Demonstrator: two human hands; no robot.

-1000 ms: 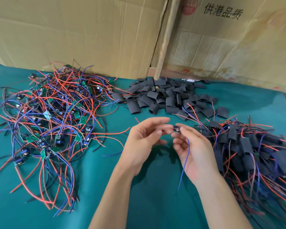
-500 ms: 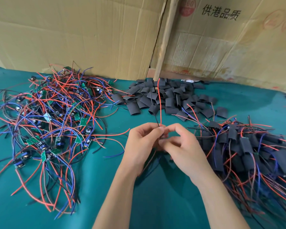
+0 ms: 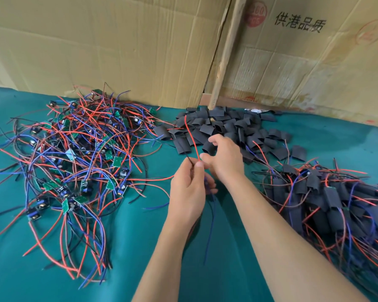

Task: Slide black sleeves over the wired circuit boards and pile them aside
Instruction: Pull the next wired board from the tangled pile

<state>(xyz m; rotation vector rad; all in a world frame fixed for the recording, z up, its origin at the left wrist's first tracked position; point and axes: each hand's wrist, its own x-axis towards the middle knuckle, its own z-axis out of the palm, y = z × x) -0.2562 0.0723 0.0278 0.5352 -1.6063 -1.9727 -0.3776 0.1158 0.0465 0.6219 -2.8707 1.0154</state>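
Observation:
My left hand (image 3: 187, 192) pinches a wired circuit board by its wires. Its red wire (image 3: 191, 138) stands up, and its blue wire (image 3: 210, 227) hangs below the palm; the board itself is mostly hidden by my fingers. My right hand (image 3: 226, 159) reaches to the near edge of the loose black sleeves (image 3: 229, 125). Its thumb and forefinger close around one black sleeve (image 3: 207, 148). A tangle of bare wired boards (image 3: 74, 160) lies at the left. Sleeved boards (image 3: 327, 192) are piled at the right.
Everything lies on a green cloth (image 3: 129, 247). Cardboard boxes (image 3: 118, 51) stand along the back edge, with a wooden strip (image 3: 225, 55) between them. Stray red and blue wires spread from both piles toward the middle.
My right hand has let go of the board and moved forward to the sleeve pile. My left hand keeps the board, with its red wire still pointing up.

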